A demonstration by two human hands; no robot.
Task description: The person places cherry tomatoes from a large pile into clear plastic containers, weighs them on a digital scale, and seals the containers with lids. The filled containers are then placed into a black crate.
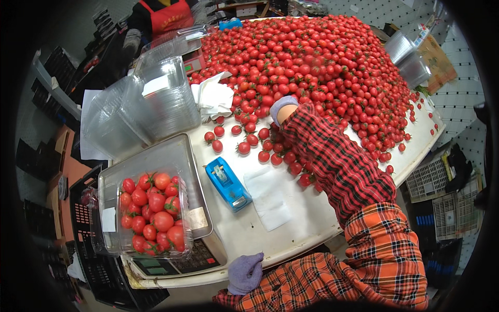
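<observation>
My left hand (245, 273), in a purple knit glove, rests at the near table edge, right of the scale keypad; its fingers are turned from view. My right hand (281, 110) reaches into the near side of a large heap of small red tomatoes (312, 58); only the glove's cuff and back show, the fingers are hidden. At the left, a clear plastic clamshell box (152, 214) full of tomatoes sits with its lid folded back on the metal tray of a weighing scale (163, 152). A blue tape dispenser (228, 184) lies beside a white paper sheet (269, 195).
Stacks of clear plastic boxes (156, 101) and a crumpled white cloth or tissue (214, 95) stand behind the scale. A co-worker in a red apron (169, 19) is at the far left. Black crates (97, 249) lie left of the table, grey crates (429, 179) at right.
</observation>
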